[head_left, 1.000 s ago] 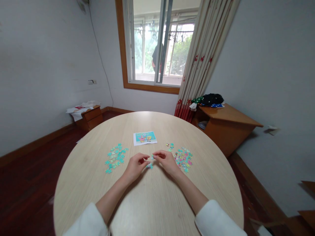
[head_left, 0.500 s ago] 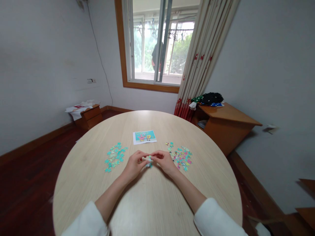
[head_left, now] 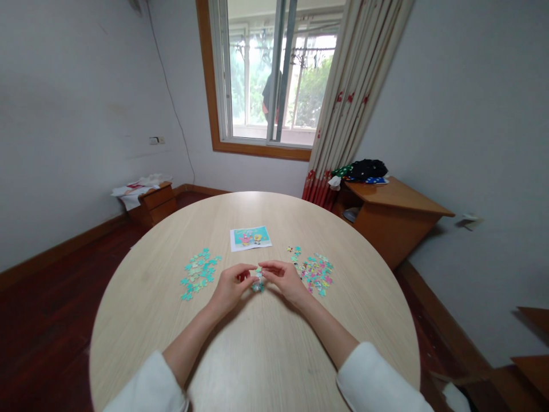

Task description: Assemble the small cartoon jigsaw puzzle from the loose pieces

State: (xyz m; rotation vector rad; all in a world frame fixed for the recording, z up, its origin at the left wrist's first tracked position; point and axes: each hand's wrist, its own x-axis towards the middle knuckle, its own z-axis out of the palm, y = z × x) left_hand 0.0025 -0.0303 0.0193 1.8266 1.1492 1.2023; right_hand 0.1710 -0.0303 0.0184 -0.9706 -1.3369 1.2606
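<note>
Meeting above the middle of the pale, round counter (head_left: 266, 355), the two hands on my feed bend over a small cluster of puzzle pieces (head_left: 258, 286). From my end, the left hand (head_left: 231, 285) has its fingers curled and its thumb at the cluster's left edge; the right hand (head_left: 286, 280) reaches in from the other side, thumb and fingers drawn close together. I cannot tell whether either one is gripping a piece, since the parts are tiny and partly covered by fingertips. Well to the left, I see a spread of teal and pale green pieces (head_left: 199, 273) lying loose. Just beyond the right hand is a denser, mixed pile (head_left: 318, 273) of pink, yellow and teal bits. Past the hands, a printed picture (head_left: 251, 238) lies flat, showing a pink figure and a yellow one on teal.
</note>
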